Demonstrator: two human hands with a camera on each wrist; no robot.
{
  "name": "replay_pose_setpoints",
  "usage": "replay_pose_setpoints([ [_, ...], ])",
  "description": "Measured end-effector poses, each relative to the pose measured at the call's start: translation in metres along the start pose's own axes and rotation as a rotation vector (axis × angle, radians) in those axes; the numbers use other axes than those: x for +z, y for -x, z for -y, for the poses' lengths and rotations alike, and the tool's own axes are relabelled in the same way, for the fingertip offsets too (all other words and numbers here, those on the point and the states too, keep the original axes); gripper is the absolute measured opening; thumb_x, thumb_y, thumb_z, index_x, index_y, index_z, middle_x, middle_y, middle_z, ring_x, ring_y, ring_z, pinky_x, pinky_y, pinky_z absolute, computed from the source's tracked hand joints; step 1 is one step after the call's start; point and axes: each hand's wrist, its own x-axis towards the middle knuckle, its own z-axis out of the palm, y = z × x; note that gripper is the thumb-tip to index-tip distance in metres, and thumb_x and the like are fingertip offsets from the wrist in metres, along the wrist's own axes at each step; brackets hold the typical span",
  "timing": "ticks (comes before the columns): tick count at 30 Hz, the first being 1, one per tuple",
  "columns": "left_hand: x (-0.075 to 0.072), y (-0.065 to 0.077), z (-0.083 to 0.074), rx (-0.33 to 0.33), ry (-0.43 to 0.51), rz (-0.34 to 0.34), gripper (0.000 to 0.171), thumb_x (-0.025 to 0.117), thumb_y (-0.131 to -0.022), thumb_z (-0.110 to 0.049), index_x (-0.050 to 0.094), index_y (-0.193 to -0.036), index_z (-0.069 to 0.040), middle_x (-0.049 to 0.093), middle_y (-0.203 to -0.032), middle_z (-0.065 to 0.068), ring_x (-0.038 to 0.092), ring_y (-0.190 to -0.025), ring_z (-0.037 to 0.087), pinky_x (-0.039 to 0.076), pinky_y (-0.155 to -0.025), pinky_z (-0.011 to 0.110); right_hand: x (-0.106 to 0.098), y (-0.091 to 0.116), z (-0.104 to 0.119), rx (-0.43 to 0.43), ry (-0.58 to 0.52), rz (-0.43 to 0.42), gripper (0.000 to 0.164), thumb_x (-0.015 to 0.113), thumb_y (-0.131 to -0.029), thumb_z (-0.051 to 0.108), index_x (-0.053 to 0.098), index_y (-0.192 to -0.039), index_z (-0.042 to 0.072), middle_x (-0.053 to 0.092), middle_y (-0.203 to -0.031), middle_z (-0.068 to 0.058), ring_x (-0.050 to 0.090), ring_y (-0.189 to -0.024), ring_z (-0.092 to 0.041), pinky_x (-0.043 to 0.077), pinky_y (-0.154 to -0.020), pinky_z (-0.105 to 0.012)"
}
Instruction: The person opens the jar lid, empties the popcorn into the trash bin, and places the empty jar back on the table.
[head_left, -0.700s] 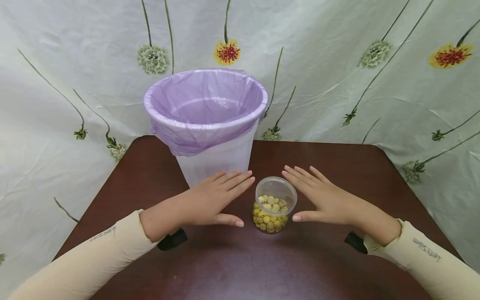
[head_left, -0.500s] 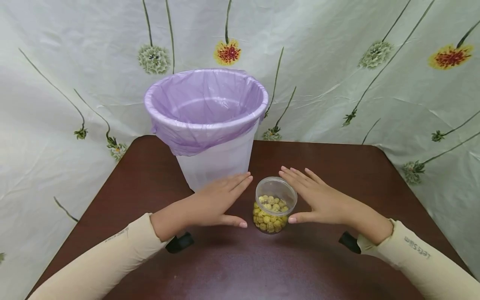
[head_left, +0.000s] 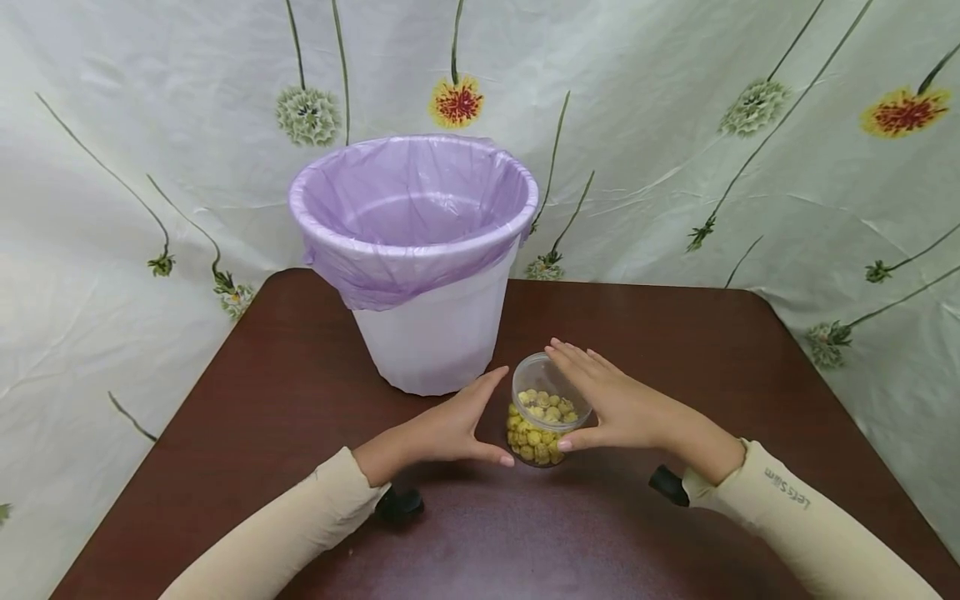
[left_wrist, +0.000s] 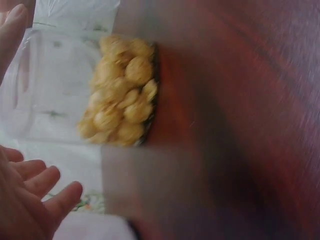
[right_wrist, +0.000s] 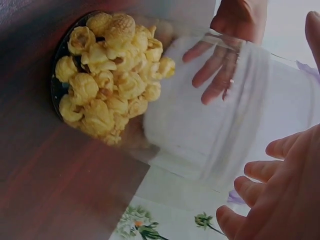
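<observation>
A clear round plastic jar (head_left: 529, 383), partly filled with yellow popcorn (right_wrist: 112, 75), stands upright on the table. My left hand (head_left: 448, 429) is just left of it, thumb spread from the fingers. From the right, my right hand (head_left: 622, 408) reaches round the jar, its fingertips and thumb overlapping the rim and front in the head view. A gap shows between the left fingers (left_wrist: 64, 199) and the jar wall in the left wrist view. The right wrist view has the right fingers (right_wrist: 257, 187) spread beside the jar's top, with the left hand (right_wrist: 245, 22) across from them.
Behind and left of the jar stands a tall white bin (head_left: 427, 342) with a purple bag (head_left: 390, 275) folded over its rim. The dark brown table (head_left: 525, 542) backs onto a flowered cloth (head_left: 645, 108).
Both hands have moved inward toward the jar, the left going right and slightly nearer the body, the right going left over the jar's edge. Jar and bin have stayed put.
</observation>
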Motion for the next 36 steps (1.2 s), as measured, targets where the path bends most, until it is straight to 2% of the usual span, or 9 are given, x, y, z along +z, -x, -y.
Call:
replay_pose_setpoints([
  [6,0.018,-0.005,0.001,0.074,0.118,-0.12,0.107,0.081,-0.063,-0.034,0.012,-0.142,-0.01,0.024,-0.142,0.006,0.024,-0.128,0.016,0.028,-0.1,0.04,0.01,-0.003,-0.003,0.015,-0.021,-0.008,0.106,0.059,-0.072,0.062,0.007,-0.144,0.005,0.002,-0.149,-0.009,0.01,-0.134,-0.024,0.022,-0.102,-0.045],
  [11,0.035,-0.009,0.003,0.067,0.224,-0.213,0.103,0.082,-0.064,-0.028,0.016,-0.141,-0.009,0.03,-0.136,0.011,0.032,-0.122,0.016,0.034,-0.096,0.04,0.014,-0.004,-0.003,0.051,-0.025,-0.034,0.108,0.061,-0.07,0.063,0.009,-0.144,0.004,0.005,-0.148,-0.013,0.011,-0.133,-0.03,0.028,-0.098,-0.048],
  [19,0.063,-0.019,0.002,0.069,0.257,-0.387,0.106,0.084,-0.06,-0.03,0.017,-0.14,-0.011,0.031,-0.132,0.01,0.034,-0.119,0.022,0.032,-0.096,0.04,0.021,-0.006,-0.005,0.108,0.012,-0.055,0.102,0.057,-0.074,0.062,0.012,-0.143,0.001,0.012,-0.146,-0.018,0.014,-0.132,-0.031,0.028,-0.099,-0.046],
  [23,0.072,-0.024,-0.002,0.025,0.251,-0.474,0.109,0.083,-0.058,-0.037,0.016,-0.14,-0.014,0.032,-0.131,0.007,0.035,-0.118,0.021,0.031,-0.096,0.041,0.024,-0.007,-0.006,0.117,0.018,-0.095,0.1,0.059,-0.074,0.06,0.018,-0.141,-0.002,0.019,-0.143,-0.02,0.019,-0.129,-0.033,0.029,-0.099,-0.046],
  [28,0.073,-0.026,-0.007,-0.041,0.235,-0.548,0.101,0.084,-0.057,-0.037,0.025,-0.136,-0.012,0.039,-0.124,0.008,0.039,-0.111,0.019,0.034,-0.092,0.04,0.026,-0.009,-0.006,0.127,0.012,-0.144,0.099,0.063,-0.072,0.058,0.023,-0.139,-0.002,0.025,-0.139,-0.019,0.025,-0.126,-0.033,0.031,-0.098,-0.045],
  [33,0.065,-0.026,-0.013,-0.035,0.145,-0.58,0.097,0.084,-0.056,-0.036,0.032,-0.131,-0.005,0.043,-0.122,0.009,0.041,-0.109,0.02,0.036,-0.091,0.04,0.025,-0.009,-0.003,0.12,0.014,-0.193,0.098,0.066,-0.07,0.055,0.026,-0.138,-0.002,0.028,-0.138,-0.017,0.028,-0.124,-0.032,0.034,-0.095,-0.045],
  [36,0.057,-0.025,-0.016,-0.021,0.075,-0.586,0.097,0.083,-0.055,-0.04,0.033,-0.13,-0.006,0.042,-0.124,0.005,0.04,-0.109,0.021,0.038,-0.089,0.04,0.022,-0.007,-0.001,0.116,0.012,-0.228,0.098,0.068,-0.069,0.054,0.026,-0.139,-0.001,0.027,-0.138,-0.017,0.028,-0.124,-0.032,0.036,-0.093,-0.046],
])
